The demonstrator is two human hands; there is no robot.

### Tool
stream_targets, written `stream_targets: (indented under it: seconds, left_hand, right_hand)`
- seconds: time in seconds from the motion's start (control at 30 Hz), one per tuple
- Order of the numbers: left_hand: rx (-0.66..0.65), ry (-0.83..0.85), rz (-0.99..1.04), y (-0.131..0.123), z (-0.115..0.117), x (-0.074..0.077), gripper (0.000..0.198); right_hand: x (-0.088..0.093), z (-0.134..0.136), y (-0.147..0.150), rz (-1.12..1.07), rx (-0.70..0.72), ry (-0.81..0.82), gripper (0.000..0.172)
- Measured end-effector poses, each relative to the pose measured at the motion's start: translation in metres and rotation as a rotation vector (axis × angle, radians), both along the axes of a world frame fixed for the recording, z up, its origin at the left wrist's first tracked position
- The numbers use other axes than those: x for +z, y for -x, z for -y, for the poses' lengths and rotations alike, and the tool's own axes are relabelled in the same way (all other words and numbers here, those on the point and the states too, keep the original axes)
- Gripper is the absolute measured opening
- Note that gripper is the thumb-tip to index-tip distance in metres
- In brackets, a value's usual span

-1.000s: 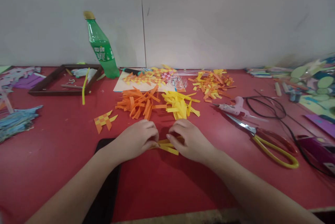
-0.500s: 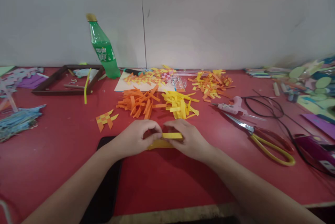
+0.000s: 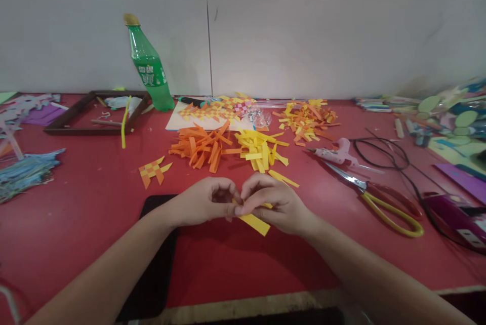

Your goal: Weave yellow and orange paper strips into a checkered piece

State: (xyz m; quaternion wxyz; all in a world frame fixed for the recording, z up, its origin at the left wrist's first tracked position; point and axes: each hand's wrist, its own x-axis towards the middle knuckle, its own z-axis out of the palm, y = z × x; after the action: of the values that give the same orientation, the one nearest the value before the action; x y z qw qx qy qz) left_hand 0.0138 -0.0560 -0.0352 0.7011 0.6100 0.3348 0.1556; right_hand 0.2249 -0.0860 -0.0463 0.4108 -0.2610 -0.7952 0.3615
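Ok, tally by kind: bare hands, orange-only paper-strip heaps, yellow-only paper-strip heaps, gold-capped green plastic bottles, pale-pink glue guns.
Left hand and right hand: 2
Orange heap: 1
Yellow heap: 1
Green bottle: 1
Glue gun: 1
Total: 6

Right of the right hand [image 3: 281, 206] lie the scissors [image 3: 401, 230], before the glue gun [image 3: 342, 153]; left, the fish [image 3: 152, 170] lies behind the phone [image 3: 154, 274], the frame [image 3: 89, 131] beside the bottle [image 3: 152, 76].
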Motion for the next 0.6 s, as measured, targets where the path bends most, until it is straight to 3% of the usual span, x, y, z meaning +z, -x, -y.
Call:
stream_targets:
  seconds: [0.17, 0.43, 0.6]
  left_hand:
    - [0.150, -0.059, -0.076, 0.001, -0.002, 0.001, 0.033]
    - [0.375, -0.032, -0.031, 0.002, -0.004, -0.004, 0.040]
    - [0.345, 0.020, 0.057, 0.000, -0.002, -0.003, 0.035]
  right_hand:
    - [0.007, 0.002, -0.002, -0.068, 0.049, 0.174, 0.008]
    - [0.003, 0.002, -0.002, -0.036, -0.111, 0.380, 0.024]
    - [-0.003, -0.002, 0.002, 0.098, -0.262, 0.328, 0.023]
